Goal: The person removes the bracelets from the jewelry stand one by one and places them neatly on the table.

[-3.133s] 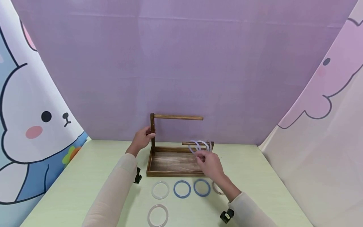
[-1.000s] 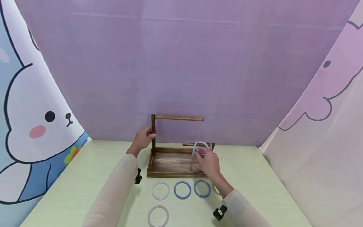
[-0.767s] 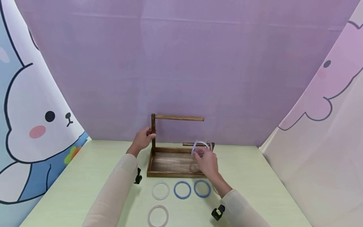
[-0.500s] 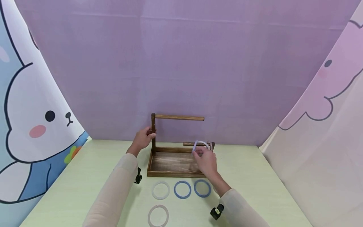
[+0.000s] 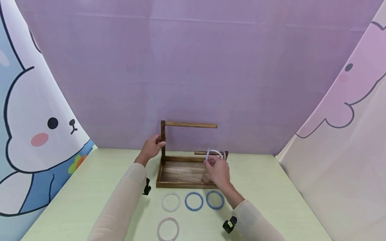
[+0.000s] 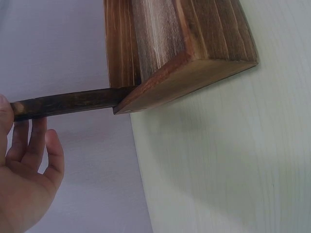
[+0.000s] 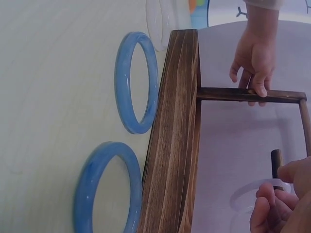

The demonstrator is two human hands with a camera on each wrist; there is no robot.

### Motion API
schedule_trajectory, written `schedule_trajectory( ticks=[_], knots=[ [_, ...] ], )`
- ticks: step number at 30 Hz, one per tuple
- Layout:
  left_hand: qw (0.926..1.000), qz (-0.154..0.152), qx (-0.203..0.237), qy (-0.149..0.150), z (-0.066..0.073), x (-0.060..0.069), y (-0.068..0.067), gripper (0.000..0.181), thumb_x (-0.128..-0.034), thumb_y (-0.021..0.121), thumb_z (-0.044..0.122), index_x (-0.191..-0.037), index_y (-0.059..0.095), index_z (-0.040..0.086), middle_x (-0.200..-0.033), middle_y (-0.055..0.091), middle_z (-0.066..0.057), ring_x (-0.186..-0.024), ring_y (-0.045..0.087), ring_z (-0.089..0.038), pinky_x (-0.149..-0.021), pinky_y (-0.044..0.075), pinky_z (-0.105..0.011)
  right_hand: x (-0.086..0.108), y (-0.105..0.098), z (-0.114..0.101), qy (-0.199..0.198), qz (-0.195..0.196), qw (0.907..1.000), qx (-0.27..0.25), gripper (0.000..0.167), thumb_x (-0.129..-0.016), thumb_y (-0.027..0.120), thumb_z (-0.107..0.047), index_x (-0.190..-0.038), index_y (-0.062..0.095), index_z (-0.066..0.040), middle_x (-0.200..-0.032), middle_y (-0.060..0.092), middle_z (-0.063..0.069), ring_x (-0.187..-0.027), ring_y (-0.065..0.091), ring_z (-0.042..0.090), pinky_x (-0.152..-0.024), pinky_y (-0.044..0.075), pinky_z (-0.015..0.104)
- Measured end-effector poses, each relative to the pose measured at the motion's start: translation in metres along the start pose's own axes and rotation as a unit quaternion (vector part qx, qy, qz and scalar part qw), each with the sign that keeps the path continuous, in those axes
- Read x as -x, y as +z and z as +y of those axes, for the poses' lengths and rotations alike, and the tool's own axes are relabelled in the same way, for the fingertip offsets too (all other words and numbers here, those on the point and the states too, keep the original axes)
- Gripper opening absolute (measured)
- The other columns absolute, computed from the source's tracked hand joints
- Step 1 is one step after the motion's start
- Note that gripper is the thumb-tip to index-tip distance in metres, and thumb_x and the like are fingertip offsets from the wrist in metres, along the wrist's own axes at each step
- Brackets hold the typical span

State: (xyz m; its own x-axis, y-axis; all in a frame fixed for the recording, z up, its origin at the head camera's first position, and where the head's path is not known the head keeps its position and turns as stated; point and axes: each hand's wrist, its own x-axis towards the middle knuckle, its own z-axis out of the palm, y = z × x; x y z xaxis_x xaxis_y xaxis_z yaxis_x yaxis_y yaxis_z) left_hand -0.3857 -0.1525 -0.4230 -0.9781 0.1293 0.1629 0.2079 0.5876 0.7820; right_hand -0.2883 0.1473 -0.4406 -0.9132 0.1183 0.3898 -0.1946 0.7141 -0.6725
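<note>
Brown wooden two-rod stand with a tray base (image 5: 187,184) sits at lower centre of the head view, on the pale green surface (image 5: 271,201). I see its long upper rod (image 5: 190,125) reaching right above the tray and its short lower rod (image 5: 200,153) pointing left from the right end. My left hand (image 5: 151,146) pinches the tall post; my right hand (image 5: 219,171), nearer the lower rod, pinches a pale lavender translucent bangle (image 5: 207,154). That bangle stands edge-on across the rod, at the fingertips' upper left, and appears to loop it; my fingers hide its lower part. More pale bangles (image 5: 215,151) crowd the rod to its right; I can't count them. At bottom centre lie two blue bangles (image 5: 185,201), one whitish clear bangle (image 5: 162,202) and one pinkish bangle (image 5: 158,229).
</note>
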Motion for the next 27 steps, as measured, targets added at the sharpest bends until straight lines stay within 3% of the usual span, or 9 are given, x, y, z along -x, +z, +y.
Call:
schedule_trajectory(
  ticks=[12,21,27],
  knots=[
    [1.0000,-0.006,0.000,-0.004,0.0006,0.0008,0.0002,0.042,-0.1078,0.053,0.027,-0.144,0.052,0.006,-0.136,0.063,-0.020,-0.124,0.062,-0.037,-0.103,0.050,-0.055,0.0002,0.0015,-0.0003,0.006,0.000,1.0000,0.005,0.015,-0.090,0.076,-0.022,-0.102,0.077,-0.013,-0.092,0.080,0.002,-0.077,0.072,0.020,-0.067,0.051,0.033],
    [1.0000,-0.006,0.000,0.005,0.0010,-0.0002,-0.0012,0.040,-0.1075,0.054,0.026,-0.141,0.054,0.006,-0.135,0.064,-0.021,-0.123,0.062,-0.038,-0.102,0.050,-0.055,-0.0008,-0.0007,-0.0023,-0.006,0.015,0.9997,0.018,0.012,-0.090,0.076,-0.018,-0.100,0.077,-0.013,-0.091,0.080,0.003,-0.084,0.075,0.025,-0.073,0.055,0.041],
    [0.9999,-0.002,0.001,0.010,0.0012,-0.0002,-0.0013,0.038,-0.1073,0.054,0.025,-0.140,0.056,0.006,-0.133,0.065,-0.021,-0.121,0.063,-0.038,-0.101,0.051,-0.054,-0.0022,-0.0017,-0.0005,-0.009,0.016,0.9996,0.019,0.011,-0.090,0.075,-0.018,-0.100,0.077,-0.013,-0.090,0.080,0.003,-0.082,0.074,0.025,-0.070,0.053,0.040]
  ],
)
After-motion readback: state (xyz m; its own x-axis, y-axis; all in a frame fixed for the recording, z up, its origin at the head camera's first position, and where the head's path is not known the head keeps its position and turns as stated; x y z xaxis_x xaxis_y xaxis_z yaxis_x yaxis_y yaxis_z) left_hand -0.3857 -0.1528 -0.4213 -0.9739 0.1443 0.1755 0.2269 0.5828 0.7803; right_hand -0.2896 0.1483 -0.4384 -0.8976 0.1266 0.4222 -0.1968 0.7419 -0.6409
